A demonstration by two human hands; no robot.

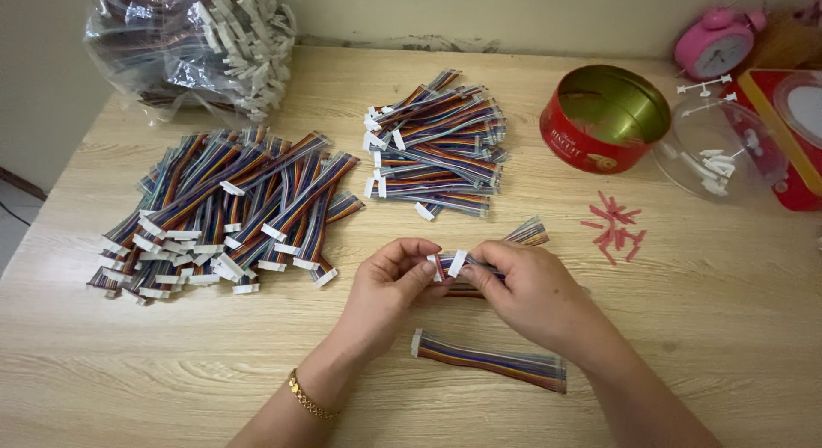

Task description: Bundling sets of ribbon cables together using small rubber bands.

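Observation:
My left hand (pixel 390 285) and my right hand (pixel 531 290) meet at the table's middle, both pinching a short rainbow ribbon cable (pixel 458 264) by its white connector ends. The cable's far end (pixel 529 233) sticks out past my right hand. Another rainbow ribbon cable (pixel 492 361) lies flat on the wood just below my hands. A gold bracelet (pixel 306 398) circles my left wrist.
A large spread of the same cables (pixel 223 213) lies left, a smaller stack (pixel 437 144) behind the hands, a clear bag of more (pixel 193 46) at back left. Right: red round tin (pixel 604 118), clear plastic lid (pixel 719 148), small red pieces (pixel 615 227), pink alarm clock (pixel 715 41).

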